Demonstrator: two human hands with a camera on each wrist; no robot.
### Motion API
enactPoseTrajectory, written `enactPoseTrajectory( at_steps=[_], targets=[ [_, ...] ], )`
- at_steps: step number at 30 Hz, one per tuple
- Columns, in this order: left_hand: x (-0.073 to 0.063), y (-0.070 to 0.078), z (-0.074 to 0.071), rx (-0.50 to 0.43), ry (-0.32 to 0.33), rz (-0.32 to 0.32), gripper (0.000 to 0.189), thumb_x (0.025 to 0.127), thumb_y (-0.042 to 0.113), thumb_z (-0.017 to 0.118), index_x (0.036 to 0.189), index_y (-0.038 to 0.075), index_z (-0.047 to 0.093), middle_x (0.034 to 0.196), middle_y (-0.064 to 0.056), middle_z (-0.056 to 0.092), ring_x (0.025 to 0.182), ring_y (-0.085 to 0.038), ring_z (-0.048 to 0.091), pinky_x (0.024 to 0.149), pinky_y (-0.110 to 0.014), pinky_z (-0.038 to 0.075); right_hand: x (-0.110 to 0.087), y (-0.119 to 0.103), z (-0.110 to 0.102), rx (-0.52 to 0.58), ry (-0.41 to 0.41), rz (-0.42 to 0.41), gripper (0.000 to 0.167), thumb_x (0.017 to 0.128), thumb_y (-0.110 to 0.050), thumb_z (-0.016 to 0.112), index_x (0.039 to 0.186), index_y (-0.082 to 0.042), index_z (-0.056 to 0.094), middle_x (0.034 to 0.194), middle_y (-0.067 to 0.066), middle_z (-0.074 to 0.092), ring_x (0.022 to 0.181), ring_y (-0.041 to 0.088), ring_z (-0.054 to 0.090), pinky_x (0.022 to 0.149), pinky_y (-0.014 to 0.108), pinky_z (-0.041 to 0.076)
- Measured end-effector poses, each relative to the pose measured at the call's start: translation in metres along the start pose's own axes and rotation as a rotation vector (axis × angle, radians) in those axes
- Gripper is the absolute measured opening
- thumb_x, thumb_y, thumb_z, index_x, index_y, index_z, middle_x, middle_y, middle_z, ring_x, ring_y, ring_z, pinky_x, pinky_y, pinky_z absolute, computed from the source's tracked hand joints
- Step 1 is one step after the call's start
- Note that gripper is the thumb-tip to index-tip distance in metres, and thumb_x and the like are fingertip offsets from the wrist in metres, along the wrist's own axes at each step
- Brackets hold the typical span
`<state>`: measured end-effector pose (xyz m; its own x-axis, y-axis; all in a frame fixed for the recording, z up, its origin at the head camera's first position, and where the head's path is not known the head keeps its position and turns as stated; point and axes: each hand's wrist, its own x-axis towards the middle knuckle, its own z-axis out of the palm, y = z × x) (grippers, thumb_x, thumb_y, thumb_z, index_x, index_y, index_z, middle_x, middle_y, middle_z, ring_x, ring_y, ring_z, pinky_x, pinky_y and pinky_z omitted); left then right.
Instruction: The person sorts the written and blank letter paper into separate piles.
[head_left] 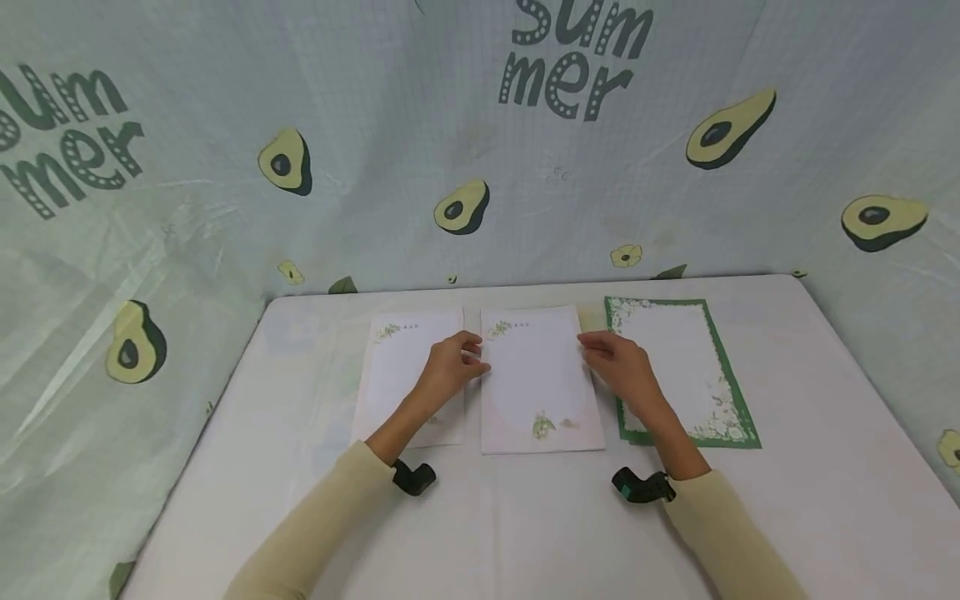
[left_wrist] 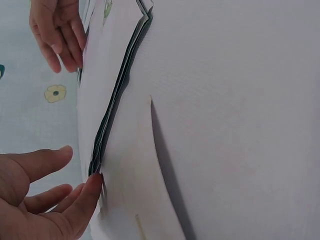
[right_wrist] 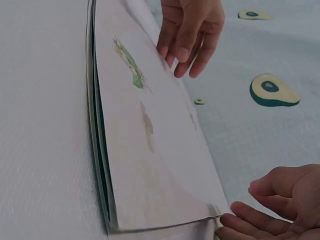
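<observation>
A stack of pale paper sheets [head_left: 532, 379] with a sprig design at its top left and bottom lies between the two hands. My left hand [head_left: 450, 367] is at its left edge; in the left wrist view the fingertips [left_wrist: 95, 182] touch the stack's dark-edged side, with the thumb held apart. On the opposite side my right hand [head_left: 618, 367] is at the right edge. Its fingers [right_wrist: 250, 220] meet a corner of the stack in the right wrist view, and the thumb stands away from them. Neither hand pinches the sheets.
A similar pale sheet [head_left: 408, 358] lies left of the stack, partly behind the left forearm. Right of it is a green-bordered floral sheet [head_left: 675, 358], partly covered by the right hand. The white table [head_left: 525, 533] backs onto an avocado-print curtain [head_left: 375, 167].
</observation>
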<state>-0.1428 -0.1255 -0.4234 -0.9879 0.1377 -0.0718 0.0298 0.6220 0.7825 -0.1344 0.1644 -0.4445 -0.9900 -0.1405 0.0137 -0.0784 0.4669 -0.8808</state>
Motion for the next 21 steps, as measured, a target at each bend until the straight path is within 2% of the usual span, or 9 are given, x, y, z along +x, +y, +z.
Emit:
enactPoseTrajectory(
  at_steps=[5,10,15,21],
  targets=[
    [-0.001,-0.003,0.004,-0.001,-0.010,-0.013,0.046,0.089,0.004,0.078,0.131,-0.005,0.060,0.117,-0.016,0.068,0.103,-0.027,0.070,0.082,-0.034,0.061,-0.005,-0.005,0.008,-0.108,0.024,0.038,0.037,0.103,-0.013,0.058,0.139,-0.003,0.060,0.139,0.021,0.061,0.128,0.039,0.058,0.101,0.054,0.053],
    [-0.002,-0.005,0.004,-0.002,-0.019,-0.036,0.047,0.089,0.005,0.078,0.130,-0.006,0.060,0.112,-0.016,0.069,0.101,-0.027,0.069,0.080,-0.033,0.061,-0.019,-0.009,0.006,-0.193,0.001,0.058,0.040,0.103,-0.012,0.059,0.141,-0.001,0.057,0.141,0.023,0.058,0.130,0.041,0.055,0.103,0.055,0.051],
    [-0.001,-0.004,0.002,0.025,-0.038,-0.064,0.045,0.089,0.007,0.079,0.128,-0.007,0.062,0.104,-0.013,0.071,0.096,-0.024,0.068,0.079,-0.032,0.059,-0.027,-0.010,0.002,-0.181,-0.006,0.057,0.040,0.103,-0.012,0.058,0.141,0.000,0.056,0.141,0.023,0.058,0.128,0.042,0.056,0.101,0.054,0.052],
    [0.001,-0.002,0.001,0.034,-0.051,-0.081,0.039,0.089,0.008,0.079,0.122,-0.007,0.067,0.097,-0.010,0.071,0.087,-0.020,0.067,0.077,-0.030,0.057,-0.019,-0.011,0.004,-0.184,-0.003,0.054,0.041,0.101,-0.008,0.058,0.140,0.005,0.055,0.132,0.025,0.063,0.119,0.039,0.062,0.095,0.050,0.057]
  ],
)
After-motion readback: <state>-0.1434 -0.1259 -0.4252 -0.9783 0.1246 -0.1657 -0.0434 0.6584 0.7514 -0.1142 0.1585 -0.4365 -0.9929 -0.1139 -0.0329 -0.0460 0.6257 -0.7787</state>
